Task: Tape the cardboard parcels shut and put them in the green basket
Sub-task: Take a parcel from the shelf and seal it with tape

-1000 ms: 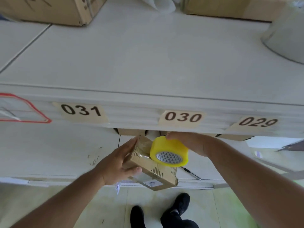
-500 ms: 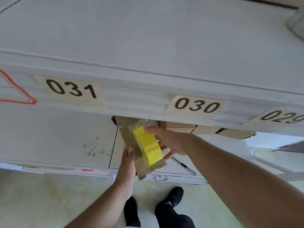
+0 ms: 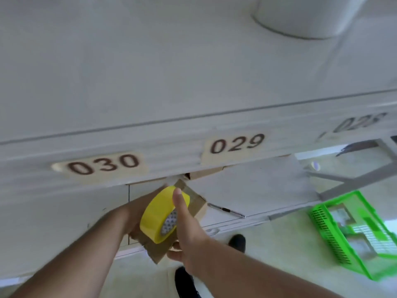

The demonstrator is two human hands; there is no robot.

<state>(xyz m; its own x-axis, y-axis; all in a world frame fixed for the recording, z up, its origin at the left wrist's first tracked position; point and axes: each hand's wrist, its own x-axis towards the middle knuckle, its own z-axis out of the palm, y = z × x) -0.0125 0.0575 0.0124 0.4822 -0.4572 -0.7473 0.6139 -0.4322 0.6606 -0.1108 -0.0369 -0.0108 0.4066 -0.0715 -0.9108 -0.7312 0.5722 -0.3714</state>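
Parcel [image 3: 194, 203] first: your small cardboard box is held up in the air, just below the front edge of the white shelf [image 3: 193, 72], roughly under the "030" label [image 3: 103, 164] and a little toward "029" [image 3: 236, 144]. It sits tilted, one corner pointing down toward the floor [image 3: 279, 244], and clear tape shows along its upper face.

Your left hand [image 3: 137, 214] comes in from the lower left and cups the parcel from behind; most of its fingers are hidden by the roll, so how tightly they curl cannot be told, but the box rests in that hand.

Your right hand [image 3: 189, 231] grips the yellow tape roll [image 3: 161, 214], thumb laid straight up across the roll's outer band, with fingertips just visible under the parcel's lower edge. The roll presses flat against the face of the parcel, its patterned core turned toward your right.

Behind the parcel, a lower surface [image 3: 247, 190] carries a pen [image 3: 227, 210] near its front edge, just right of the box. More cardboard [image 3: 204, 174] peeks out under the shelf's lip.

Basket [image 3: 322, 229]: the green one stands on the floor at the far right, well apart from the parcel, with some blurred items inside. Your dark shoes [image 3: 237, 243] show on the floor beneath your arms. A pale rounded object [image 3: 305, 16] sits near the top edge on the shelf.
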